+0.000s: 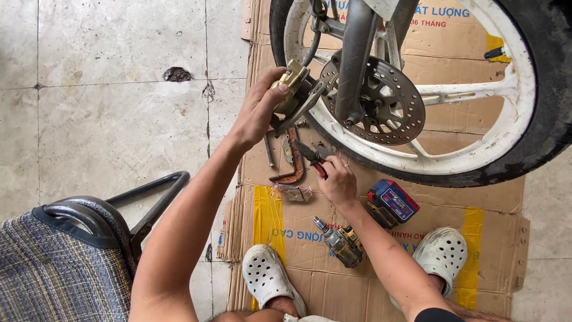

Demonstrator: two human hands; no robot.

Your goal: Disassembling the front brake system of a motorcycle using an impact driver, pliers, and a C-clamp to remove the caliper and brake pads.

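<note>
Caliper [290, 80]: gold, left hand [257, 110] grasps | right hand [337, 180]: red-handled pliers [314, 156]

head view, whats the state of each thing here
brake caliper: off the disc, gripped by left hand
pliers: held in right hand, jaws shut
brake disc: mounted on white wheel
cordless drill: lying on cardboard
bolt: loose on cardboard
</note>
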